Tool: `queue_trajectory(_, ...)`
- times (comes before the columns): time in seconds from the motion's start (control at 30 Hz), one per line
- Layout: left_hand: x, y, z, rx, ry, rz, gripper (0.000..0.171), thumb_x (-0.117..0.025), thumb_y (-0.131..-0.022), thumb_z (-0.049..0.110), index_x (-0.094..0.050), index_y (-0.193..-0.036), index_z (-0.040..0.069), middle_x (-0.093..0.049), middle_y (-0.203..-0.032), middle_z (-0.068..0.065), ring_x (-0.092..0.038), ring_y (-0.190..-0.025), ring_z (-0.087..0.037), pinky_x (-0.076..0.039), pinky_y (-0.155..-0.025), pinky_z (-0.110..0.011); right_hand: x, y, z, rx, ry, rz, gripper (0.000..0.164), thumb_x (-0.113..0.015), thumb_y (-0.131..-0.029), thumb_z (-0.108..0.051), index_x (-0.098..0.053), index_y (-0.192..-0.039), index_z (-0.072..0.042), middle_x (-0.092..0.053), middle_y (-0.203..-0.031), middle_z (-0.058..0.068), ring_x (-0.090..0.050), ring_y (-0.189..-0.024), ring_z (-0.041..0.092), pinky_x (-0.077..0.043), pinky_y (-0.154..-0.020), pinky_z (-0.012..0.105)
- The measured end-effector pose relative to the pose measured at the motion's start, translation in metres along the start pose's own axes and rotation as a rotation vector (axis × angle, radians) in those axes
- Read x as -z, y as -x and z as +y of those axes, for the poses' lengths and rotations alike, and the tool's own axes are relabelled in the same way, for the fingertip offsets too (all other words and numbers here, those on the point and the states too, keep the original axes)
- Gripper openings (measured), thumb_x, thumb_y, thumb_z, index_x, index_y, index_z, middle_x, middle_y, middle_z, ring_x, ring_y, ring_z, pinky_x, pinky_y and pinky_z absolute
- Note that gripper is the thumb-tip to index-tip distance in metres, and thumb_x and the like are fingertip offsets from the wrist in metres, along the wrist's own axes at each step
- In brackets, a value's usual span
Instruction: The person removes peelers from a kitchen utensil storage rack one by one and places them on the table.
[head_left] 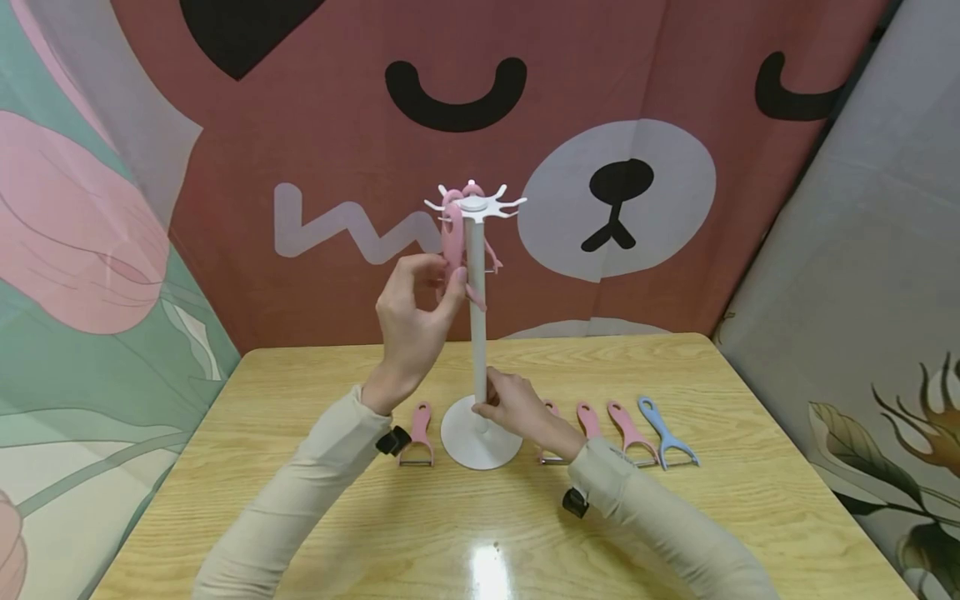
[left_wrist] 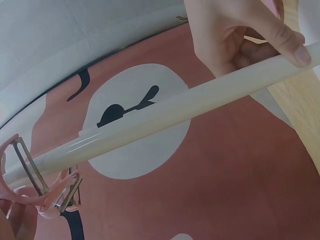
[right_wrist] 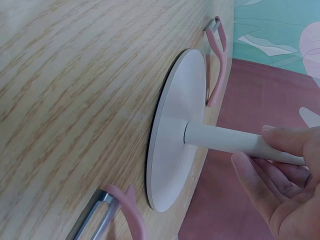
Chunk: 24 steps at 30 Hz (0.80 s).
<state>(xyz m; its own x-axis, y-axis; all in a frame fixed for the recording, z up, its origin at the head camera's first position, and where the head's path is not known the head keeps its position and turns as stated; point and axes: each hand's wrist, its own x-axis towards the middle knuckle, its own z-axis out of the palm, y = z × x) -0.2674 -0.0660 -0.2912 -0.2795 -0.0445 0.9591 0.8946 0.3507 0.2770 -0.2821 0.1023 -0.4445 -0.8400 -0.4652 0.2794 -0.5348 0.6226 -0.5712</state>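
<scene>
"Up at the white stand (head_left: 477, 342), what did the left hand (head_left: 412, 321) hold?"

"Its thumb and fingers pinched a hanging pink peeler (head_left: 453, 237), handle up at the hooks (head_left: 506, 202); a second pink peeler (head_left: 473, 190) hung just beside it."

"And the right hand (head_left: 521, 408)?"

"Its fingers gripped the pole low down, above the round base (head_left: 461, 446)."

"What lay on the table (head_left: 360, 533)?"

"One pink peeler (head_left: 422, 423) left of the base; to its right, three pink peelers (head_left: 626, 423) and, outermost, a blue peeler (head_left: 654, 419)."
</scene>
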Motion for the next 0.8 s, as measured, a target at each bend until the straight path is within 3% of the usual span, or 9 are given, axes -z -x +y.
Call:
queue_trajectory(0.2, -0.0007, -0.0030, 0.0016, -0.004, 0.003, 0.017, 0.020, -0.071, -0.088, 0.002, -0.060, -0.103, -0.003, -0.064, -0.089, -0.011, -0.060, -0.073, -0.023, -0.052, -0.065, -0.039, 0.0002, 0.0012, -0.0003, 0.005, -0.007, -0.002, 0.027, -0.080, -0.085, -0.011, -0.059, -0.102, -0.005, -0.067, -0.081, 0.001, -0.065, -0.070, 0.011, -0.052, -0.059, 0.023)
queue_trajectory(0.8, -0.0006, -0.0086, 0.0050, -0.025, 0.028, 0.074, 0.018, -0.070, -0.087, 0.000, -0.060, -0.102, -0.003, -0.065, -0.091, -0.012, -0.065, -0.079, -0.026, -0.055, -0.073, -0.034, -0.0011, 0.0012, 0.0021, 0.020, -0.007, -0.003, 0.026, -0.079, -0.086, -0.012, -0.059, -0.102, -0.006, -0.067, -0.081, 0.001, -0.065, -0.071, 0.010, -0.053, -0.059, 0.022)
